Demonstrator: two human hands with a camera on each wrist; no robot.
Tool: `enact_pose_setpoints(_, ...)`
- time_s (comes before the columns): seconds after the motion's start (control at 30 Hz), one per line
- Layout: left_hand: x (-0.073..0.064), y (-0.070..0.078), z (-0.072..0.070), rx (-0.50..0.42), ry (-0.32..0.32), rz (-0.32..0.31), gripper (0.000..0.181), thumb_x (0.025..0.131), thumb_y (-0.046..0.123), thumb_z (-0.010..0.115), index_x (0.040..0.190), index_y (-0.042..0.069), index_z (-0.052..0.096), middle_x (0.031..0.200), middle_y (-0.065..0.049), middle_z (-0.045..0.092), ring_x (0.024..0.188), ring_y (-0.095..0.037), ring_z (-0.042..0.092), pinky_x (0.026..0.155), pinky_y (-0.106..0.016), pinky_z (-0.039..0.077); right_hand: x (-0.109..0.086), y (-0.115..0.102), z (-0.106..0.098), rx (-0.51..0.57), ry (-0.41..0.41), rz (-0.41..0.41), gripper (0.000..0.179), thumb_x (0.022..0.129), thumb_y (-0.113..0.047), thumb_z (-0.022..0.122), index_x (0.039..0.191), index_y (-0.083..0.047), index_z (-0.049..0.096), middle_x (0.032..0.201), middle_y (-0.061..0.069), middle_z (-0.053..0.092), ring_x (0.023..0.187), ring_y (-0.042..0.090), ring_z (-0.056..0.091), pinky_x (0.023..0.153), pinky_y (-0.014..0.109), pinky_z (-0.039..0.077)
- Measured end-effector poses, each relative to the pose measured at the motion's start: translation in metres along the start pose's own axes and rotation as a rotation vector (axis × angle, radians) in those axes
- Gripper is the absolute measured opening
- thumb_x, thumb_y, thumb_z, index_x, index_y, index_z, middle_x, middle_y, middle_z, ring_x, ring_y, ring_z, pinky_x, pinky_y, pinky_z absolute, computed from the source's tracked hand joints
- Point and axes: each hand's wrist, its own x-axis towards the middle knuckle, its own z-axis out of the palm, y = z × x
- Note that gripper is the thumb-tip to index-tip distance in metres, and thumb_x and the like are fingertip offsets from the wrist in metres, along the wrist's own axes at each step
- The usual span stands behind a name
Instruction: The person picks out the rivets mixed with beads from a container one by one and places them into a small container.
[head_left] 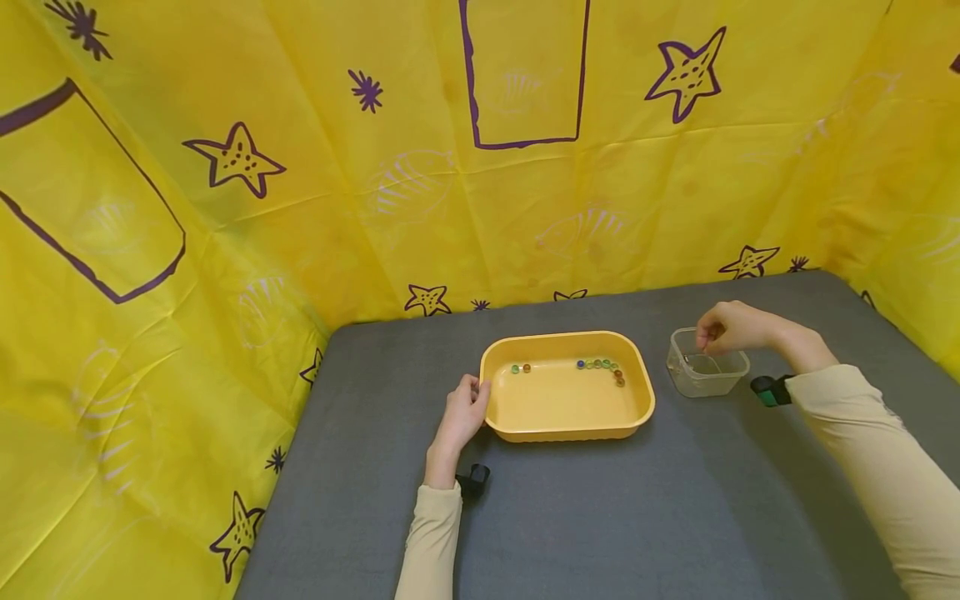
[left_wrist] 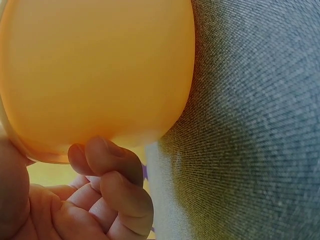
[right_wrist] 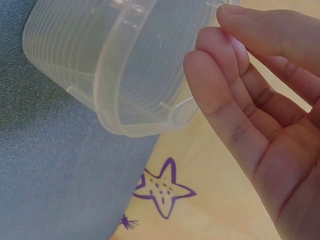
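Observation:
An orange-yellow tray (head_left: pixel 566 433) stands on the grey cloth, with several glass marbles (head_left: pixel 597 364) inside: green, brown, clear-looking and one blue. My left hand (head_left: pixel 461 412) grips its left end; the left wrist view shows curled fingers (left_wrist: pixel 120 170) against the outer wall, the thumb near the rim. To the tray's right is a small see-through plastic tub (head_left: pixel 708 385). Over its back left part, my right hand (head_left: pixel 731 327) points its fingers down, thumb and fingertips close together. In the right wrist view the fingertips (right_wrist: pixel 207 65) are beside the tub's rim; whether they pinch anything is hidden.
Yellow cloth (head_left: pixel 510 233) printed with purple starfish and white fish hangs behind and at both sides of the grey-covered table (head_left: pixel 585 517). Black wrist cameras (head_left: pixel 474 481) sit on both wrists, the right one close to the tub.

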Motion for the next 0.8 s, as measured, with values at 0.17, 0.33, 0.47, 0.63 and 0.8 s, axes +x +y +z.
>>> enact_pose_setpoints(0.17,0.0,-0.001,-0.001,0.006,0.003,0.027,0.024,0.098,0.02,0.045,0.097,-0.003,0.05,0.062,-0.006,0.053,0.047,-0.011,0.048,0.047,-0.026,0.043,-0.002,0.001,0.004,0.011,0.005,0.016,0.006,0.077,0.0,0.066,0.077,-0.006,0.064,0.07,-0.002,0.059,0.06,0.008,0.049,0.056,0.025,0.042)
enact_pose_setpoints(0.33,0.001,-0.002,-0.003,0.046,0.024,0.073,0.023,0.097,0.02,0.046,0.095,-0.002,0.051,0.061,-0.005,0.052,0.047,-0.01,0.047,0.047,-0.026,0.041,-0.004,0.002,0.007,0.001,0.039,-0.001,0.006,0.08,-0.005,0.065,0.076,-0.008,0.063,0.066,-0.002,0.056,0.056,0.006,0.045,0.054,0.025,0.04)
enact_pose_setpoints(0.47,0.002,-0.002,-0.004,0.1,0.053,0.115,0.022,0.097,0.02,0.047,0.093,-0.001,0.051,0.062,-0.004,0.05,0.05,-0.012,0.045,0.05,-0.026,0.04,-0.005,0.003,0.012,-0.006,0.09,-0.001,0.006,0.082,-0.006,0.066,0.078,-0.007,0.063,0.067,-0.001,0.057,0.057,0.007,0.046,0.054,0.025,0.04)
enact_pose_setpoints(0.63,0.001,-0.003,-0.009,0.195,0.118,0.164,0.022,0.096,0.022,0.05,0.09,0.001,0.051,0.065,-0.003,0.051,0.054,-0.015,0.047,0.053,-0.028,0.041,-0.006,0.004,0.021,-0.025,0.201,-0.018,0.003,0.081,-0.005,0.068,0.08,-0.003,0.065,0.072,0.0,0.062,0.063,0.012,0.055,0.058,0.027,0.045)
enact_pose_setpoints(0.8,-0.002,-0.004,-0.015,0.334,0.276,0.224,0.023,0.095,0.026,0.052,0.091,0.003,0.054,0.073,-0.006,0.053,0.062,-0.021,0.053,0.057,-0.036,0.044,-0.007,0.002,0.035,-0.096,0.384,-0.073,0.006,0.077,-0.001,0.07,0.076,-0.004,0.064,0.069,-0.001,0.06,0.062,0.014,0.055,0.057,0.03,0.045)
